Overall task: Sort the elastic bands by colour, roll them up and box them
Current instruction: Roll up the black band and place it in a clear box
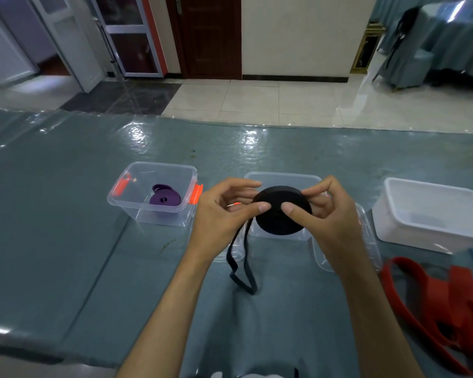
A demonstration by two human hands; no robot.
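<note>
A black elastic band (277,223) is wound into a thick roll and held up over the middle clear box (281,176). My left hand (224,211) pinches the roll's left side and my right hand (325,211) pinches its right side, both thumbs on its near face. The band's loose tail (242,268) hangs down in a loop onto the table. The left clear box (153,166), with orange clips, holds rolled purple bands (165,199). Unrolled red bands (445,301) lie in a heap at the right.
A white opaque box (432,186) stands at the right. A clear lid (366,241) lies under the middle box. The table (66,241) has a grey-green cover under glossy plastic. Tiled floor, doors and covered chairs lie beyond its far edge.
</note>
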